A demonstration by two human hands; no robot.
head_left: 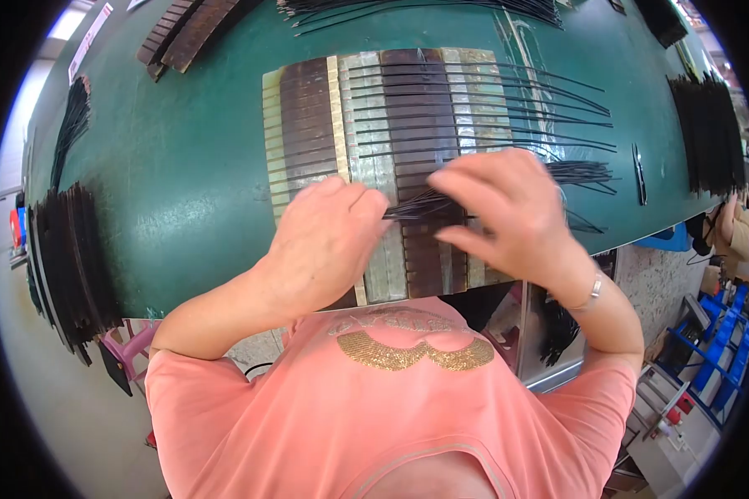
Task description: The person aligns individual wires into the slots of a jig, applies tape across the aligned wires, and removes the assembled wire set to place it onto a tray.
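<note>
A grooved board (308,108) with dark, pale and clear bands lies on the green table. Several thin black wires (424,96) rest side by side across its upper part, their ends reaching past its right edge. My left hand (329,241) is closed around the left end of a bundle of black wires (424,204) over the lower part of the board. Over the right part of that bundle, my right hand (508,208) is curved, with thumb and fingers apart. The left fingertips are partly hidden.
Stacks of dark strips stand at the left edge (71,258) and right edge (707,133) of the green table (175,141). Dark grooved blocks (195,33) lie at the upper left, more wires (424,7) at the top. Tweezers (639,173) lie right of the board. A person's arm (728,218) shows far right.
</note>
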